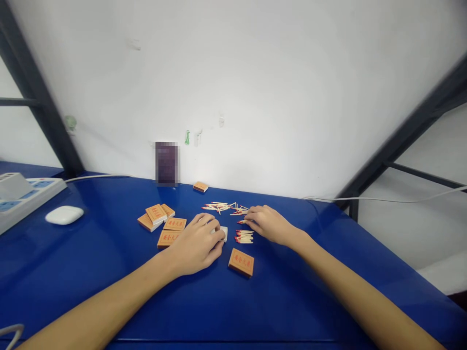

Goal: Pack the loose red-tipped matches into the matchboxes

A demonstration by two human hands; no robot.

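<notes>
My left hand [199,243] is curled round a small white matchbox tray [224,233], most of it hidden under the fingers. My right hand [268,222] has its fingertips pinched on red-tipped matches [242,222]. Just below those, several matches [244,236] lie side by side in a neat row, heads to the left. A loose heap of matches [219,207] spreads out behind my hands. One orange matchbox [241,262] lies nearer to me. To the left of my left hand are several more orange matchboxes [175,223], some stacked.
A blue table [292,301] meets a white wall. At the left are a white power strip [36,194] and a white rounded case [64,215]. Against the wall stand a blurred dark object [167,164] and another matchbox [200,186]. Dark metal frames rise at both sides.
</notes>
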